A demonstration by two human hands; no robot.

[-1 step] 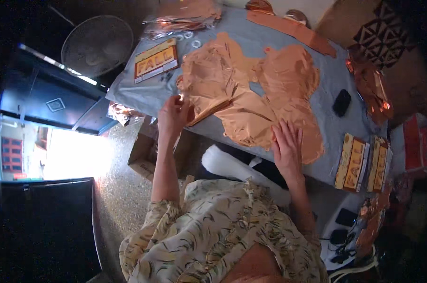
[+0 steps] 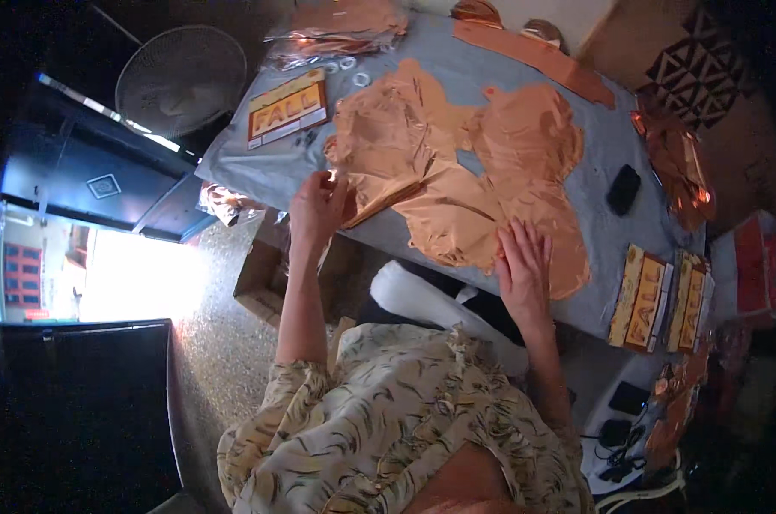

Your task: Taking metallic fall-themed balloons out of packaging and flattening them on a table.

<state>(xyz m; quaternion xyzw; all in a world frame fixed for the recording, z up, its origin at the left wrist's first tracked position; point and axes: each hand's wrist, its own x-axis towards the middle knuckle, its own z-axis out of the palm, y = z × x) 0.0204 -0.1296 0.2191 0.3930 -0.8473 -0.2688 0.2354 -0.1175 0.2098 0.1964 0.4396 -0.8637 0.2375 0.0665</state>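
Observation:
Large, flat copper-coloured foil balloons (image 2: 452,193) lie overlapping across the grey-covered table (image 2: 606,154). At the left one's near edge, my left hand (image 2: 315,212) has its fingers curled in, pinching the foil where it folds up. That folded edge partly hides what lies beneath it. My right hand (image 2: 525,270) rests with stretched fingers on the lower part of the right-hand foil balloon (image 2: 525,137), close to the table's near edge. A bit of orange shows by the thumb side of this hand, too small to make out.
Printed card packages (image 2: 287,108) lie at the left, with more cards (image 2: 641,298) at the right edge. White rings (image 2: 361,80) and wrapped foil packs (image 2: 341,30) are at the back left. A black object (image 2: 623,189) sits right. Below stands an open cardboard box (image 2: 259,278).
The view has shifted very slightly. Both hands and the foil keep their places.

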